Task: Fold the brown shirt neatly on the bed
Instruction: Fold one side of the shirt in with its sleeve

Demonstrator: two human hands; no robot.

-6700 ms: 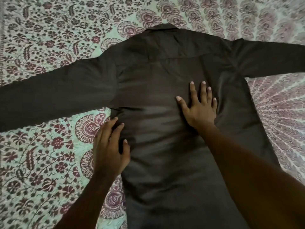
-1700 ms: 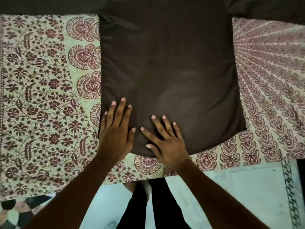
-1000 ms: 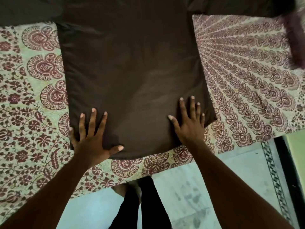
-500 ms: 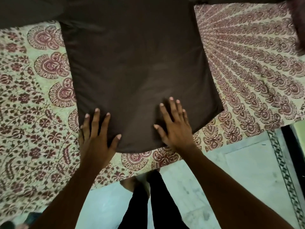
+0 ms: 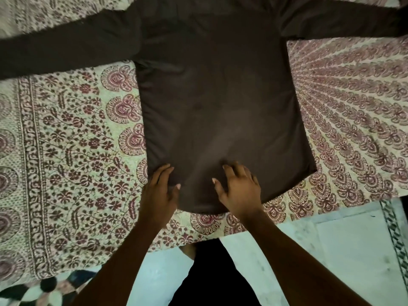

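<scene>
Bed: a patterned bedspread point(image 5: 72, 155) is covering it, maroon flowers and fan shapes on a pale ground, with a border strip running down the left side.
Floor: pale tiles point(image 5: 344, 248) are showing below the bed's near edge, and a dark patterned strip is running along the right.
Me: I am standing at the near edge of the bed, my dark trousers point(image 5: 216, 274) showing between my forearms.
Shirt: the brown shirt point(image 5: 220, 102) is lying flat on the bedspread, back side up as far as I can tell, its hem toward me and close to the bed's edge.
Sleeves: the left sleeve point(image 5: 66, 49) is stretching out to the left edge of view, and the right sleeve point(image 5: 344, 21) is stretching out to the upper right; both are lying unfolded.
Left hand: my left hand point(image 5: 160, 191) is resting at the shirt's lower left corner, fingers point(image 5: 163, 171) bent over the side edge and thumb lying on the cloth; whether it is pinching the cloth I cannot tell.
Right hand: my right hand point(image 5: 239, 188) is lying palm down on the cloth near the hem, fingers loosely curled, gripping nothing.
Spacing: my two hands are sitting near each other, a strip of bare cloth between the thumbs.
Cloth: the body of the shirt is looking mostly smooth, with slight creases near the left armpit.
</scene>
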